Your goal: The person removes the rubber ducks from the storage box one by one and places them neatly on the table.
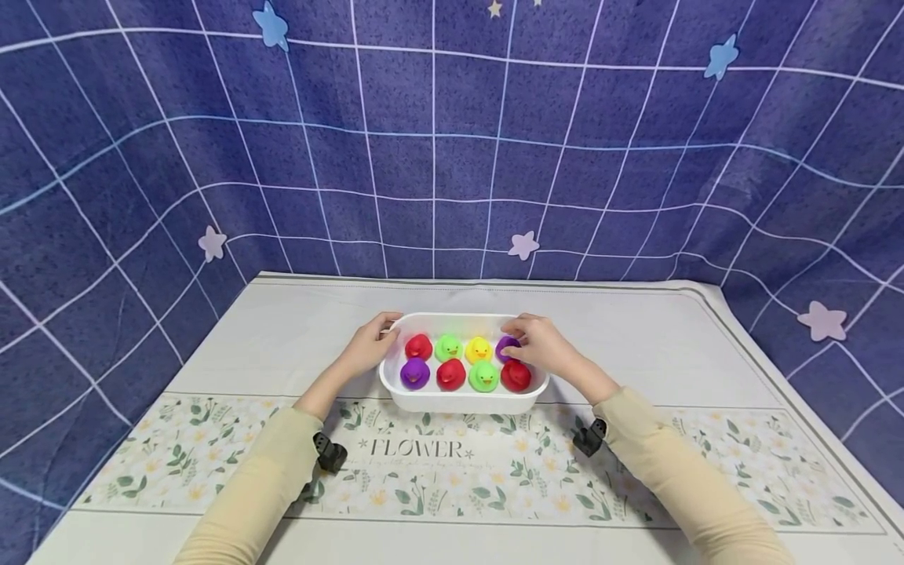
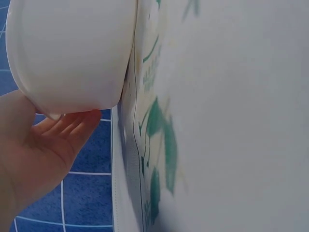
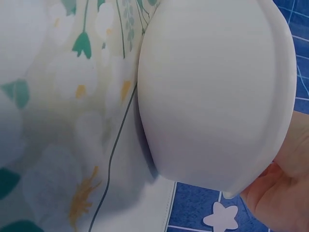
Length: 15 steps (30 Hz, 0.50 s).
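A white plastic tub point(image 1: 462, 402) with rounded ends holds several small rubber ducks in two rows. The back row runs red duck point(image 1: 418, 348), green duck point(image 1: 448, 348), yellow duck point(image 1: 479, 350), purple duck point(image 1: 505, 346). In front sit another purple duck point(image 1: 414, 373), a red duck point(image 1: 450, 375), a green duck point(image 1: 483, 377) and a further red duck point(image 1: 515, 377). My left hand point(image 1: 370, 343) grips the tub's left end, thumb at the rim. Over the right end, my right hand point(image 1: 542, 345) pinches the back-row purple duck, partly covering it; the tub wall point(image 3: 217, 96) hides its fingertips in the right wrist view.
The tub stands on a white table cover point(image 1: 311, 322) with a floral band point(image 1: 424, 479) printed "FLOWER". Behind and beside the table hangs a blue grid-patterned curtain point(image 1: 452, 165) with stars. Each sleeved forearm carries a small black wrist camera point(image 1: 329, 453).
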Motion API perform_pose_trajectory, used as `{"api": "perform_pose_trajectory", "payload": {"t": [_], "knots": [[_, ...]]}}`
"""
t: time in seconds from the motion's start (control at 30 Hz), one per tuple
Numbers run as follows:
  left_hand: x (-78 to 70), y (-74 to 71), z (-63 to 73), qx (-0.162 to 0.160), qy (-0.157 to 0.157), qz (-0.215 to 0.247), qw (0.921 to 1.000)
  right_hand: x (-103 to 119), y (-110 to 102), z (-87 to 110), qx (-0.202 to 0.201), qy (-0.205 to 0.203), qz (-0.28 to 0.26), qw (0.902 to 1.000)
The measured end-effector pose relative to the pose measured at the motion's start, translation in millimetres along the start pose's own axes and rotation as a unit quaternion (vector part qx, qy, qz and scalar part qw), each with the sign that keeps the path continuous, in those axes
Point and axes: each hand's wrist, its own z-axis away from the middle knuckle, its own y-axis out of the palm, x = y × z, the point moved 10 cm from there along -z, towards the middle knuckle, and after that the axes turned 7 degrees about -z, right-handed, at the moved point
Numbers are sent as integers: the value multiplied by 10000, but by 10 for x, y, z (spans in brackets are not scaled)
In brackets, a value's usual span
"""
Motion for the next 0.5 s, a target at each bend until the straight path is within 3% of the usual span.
{"api": "perform_pose_trajectory", "payload": {"t": [0.5], "knots": [[13, -8, -2, 32, 113, -27, 9999, -3, 84, -38, 336, 308, 807, 9957]]}}
